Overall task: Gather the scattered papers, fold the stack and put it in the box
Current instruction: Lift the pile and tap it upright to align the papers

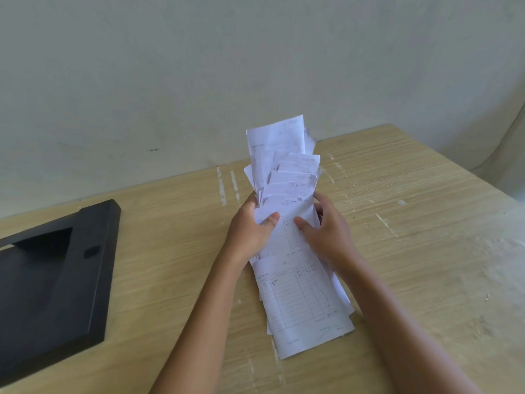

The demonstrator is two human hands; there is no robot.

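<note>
A long, uneven stack of white printed papers (295, 291) sits in the middle of the wooden table (426, 251). Its near end lies flat and its far end is lifted and fanned out. My left hand (250, 228) grips the stack's left edge, thumb on top. My right hand (326, 231) grips the right edge, thumb pressing the top sheet. A black box (54, 280) lies open on the table at the left, apart from both hands.
A pale wall stands right behind the table's far edge. The table's right corner ends near a light curtain or fabric (508, 149). Bare tabletop lies between the box and the papers, and to the right of them.
</note>
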